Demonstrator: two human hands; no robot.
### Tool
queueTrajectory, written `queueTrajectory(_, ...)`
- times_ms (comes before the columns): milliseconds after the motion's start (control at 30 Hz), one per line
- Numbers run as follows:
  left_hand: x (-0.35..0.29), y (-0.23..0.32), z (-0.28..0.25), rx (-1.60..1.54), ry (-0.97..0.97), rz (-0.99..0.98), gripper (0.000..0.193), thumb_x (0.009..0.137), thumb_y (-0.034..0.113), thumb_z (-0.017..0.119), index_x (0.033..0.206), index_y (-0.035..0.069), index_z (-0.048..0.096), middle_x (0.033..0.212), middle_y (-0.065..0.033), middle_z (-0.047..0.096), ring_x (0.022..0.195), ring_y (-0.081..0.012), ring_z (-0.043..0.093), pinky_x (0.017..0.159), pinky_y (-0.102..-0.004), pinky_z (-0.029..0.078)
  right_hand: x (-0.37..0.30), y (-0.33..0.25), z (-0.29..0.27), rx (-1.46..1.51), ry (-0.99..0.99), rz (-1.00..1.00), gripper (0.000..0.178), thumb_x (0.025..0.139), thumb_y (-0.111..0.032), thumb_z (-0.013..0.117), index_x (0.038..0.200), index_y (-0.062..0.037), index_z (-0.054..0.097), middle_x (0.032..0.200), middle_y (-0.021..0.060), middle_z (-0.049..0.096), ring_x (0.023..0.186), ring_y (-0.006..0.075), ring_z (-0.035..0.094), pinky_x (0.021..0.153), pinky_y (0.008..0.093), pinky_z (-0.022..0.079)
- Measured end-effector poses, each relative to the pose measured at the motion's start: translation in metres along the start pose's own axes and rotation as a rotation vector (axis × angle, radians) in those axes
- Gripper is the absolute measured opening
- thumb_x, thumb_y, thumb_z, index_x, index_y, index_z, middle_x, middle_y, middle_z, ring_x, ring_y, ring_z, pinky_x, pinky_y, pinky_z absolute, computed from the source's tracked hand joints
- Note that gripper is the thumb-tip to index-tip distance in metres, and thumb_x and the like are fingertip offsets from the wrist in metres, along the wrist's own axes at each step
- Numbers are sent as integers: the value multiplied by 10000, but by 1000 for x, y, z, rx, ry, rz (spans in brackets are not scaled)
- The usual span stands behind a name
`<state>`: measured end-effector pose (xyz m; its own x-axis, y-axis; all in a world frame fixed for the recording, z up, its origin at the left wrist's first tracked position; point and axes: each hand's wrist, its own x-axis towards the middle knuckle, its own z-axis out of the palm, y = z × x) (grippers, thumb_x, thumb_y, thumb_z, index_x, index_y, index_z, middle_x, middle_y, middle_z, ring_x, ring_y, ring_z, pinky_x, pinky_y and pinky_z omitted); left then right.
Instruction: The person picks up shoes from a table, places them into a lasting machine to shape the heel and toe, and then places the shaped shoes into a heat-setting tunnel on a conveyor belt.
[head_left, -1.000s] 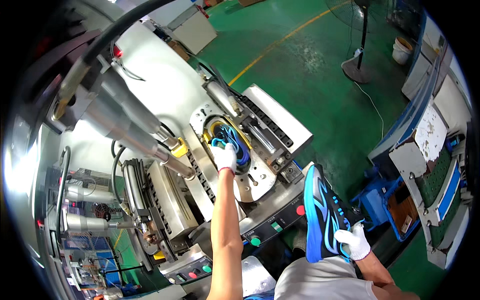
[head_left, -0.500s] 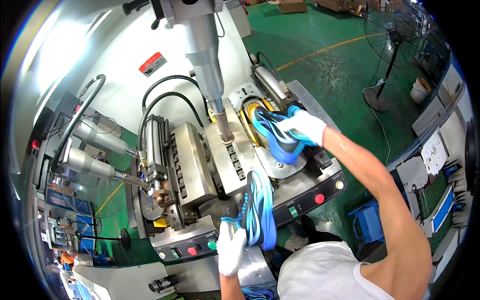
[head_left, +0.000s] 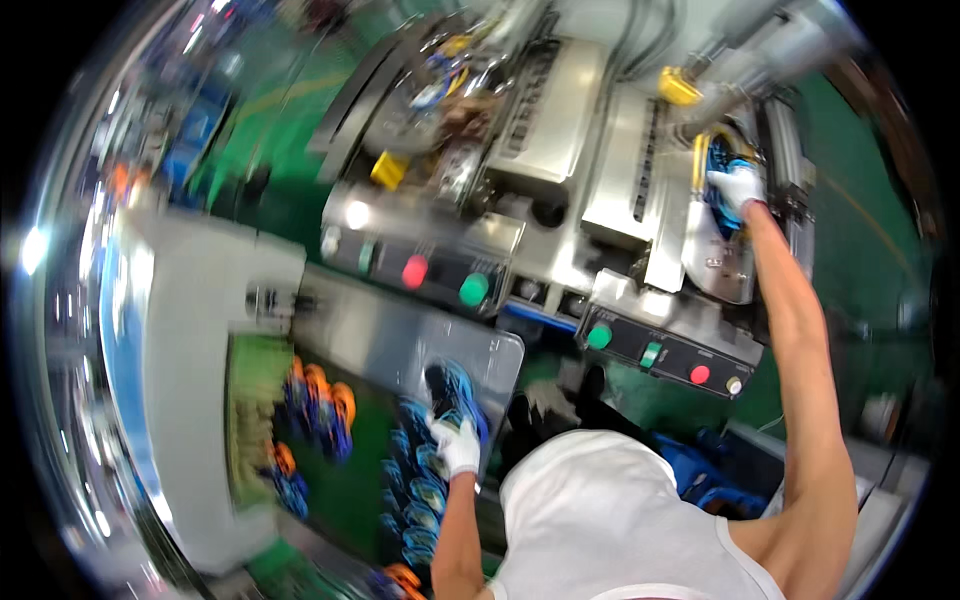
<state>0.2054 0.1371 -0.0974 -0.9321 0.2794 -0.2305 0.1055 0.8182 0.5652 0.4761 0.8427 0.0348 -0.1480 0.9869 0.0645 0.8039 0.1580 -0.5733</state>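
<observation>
Here, left fingers (head_left: 441,428) hold a shoe (head_left: 454,390); right fingers (head_left: 720,182) touch another shoe (head_left: 723,211) (grip unclear).

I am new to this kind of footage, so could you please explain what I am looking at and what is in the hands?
No robot here: a person works, seen from a wide fisheye camera worn on the head and looking down, so straight edges bend near the rim. The large metal machine has control panels with red and green buttons. The white-gloved left hand is on a blue-and-black shoe over a metal shelf. The right hand, also gloved, is on another blue shoe in the machine. Blur hides how firmly either is gripped. More blue shoes and some orange-and-blue shoes sit at the lower left.
</observation>
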Motion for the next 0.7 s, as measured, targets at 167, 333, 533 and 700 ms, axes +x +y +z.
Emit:
queueTrajectory(167, -9, -27, 11, -311, 77, -250, 795, 798, 287, 849, 1438, -4, 478, 1380, -245, 576, 1258, -403, 583, 1084, -456, 453, -129, -107, -20, -72, 147, -322, 612, 948, -333, 747, 1375, 60, 552, 1212, 186, 713, 1045, 284, 704, 898, 384, 549)
queueTrajectory(333, -17, -14, 9, -357, 170, -194, 764, 802, 271, 852, 1422, 6, 491, 1331, -233, 576, 1229, -401, 587, 1062, -463, 457, -363, -182, 46, -88, -211, -754, 847, 898, -162, 755, 1587, 23, 298, 1645, 306, 280, 1528, 408, 326, 1249, 444, 279)
queueTrajectory(533, -14, -13, -17, -442, -52, -175, 955, 761, 352, 894, 1491, -30, 411, 1453, -274, 486, 1364, -418, 479, 1150, -454, 394, -379, -148, 121, -701, -360, -919, 984, 826, -402, 764, 1549, 101, 325, 1626, 381, 223, 1515, 557, 195, 1242, 641, 132)
queueTrajectory(700, -42, -44, -98, -843, -114, 62, 587, 873, 182, 798, 1378, -14, 571, 1384, -237, 579, 1313, -390, 540, 1116, -457, 444, -463, -196, 132, -324, -639, -747, 973, 838, -333, 789, 1591, 12, 278, 1606, 291, 332, 1534, 436, 266, 1257, 480, 242)
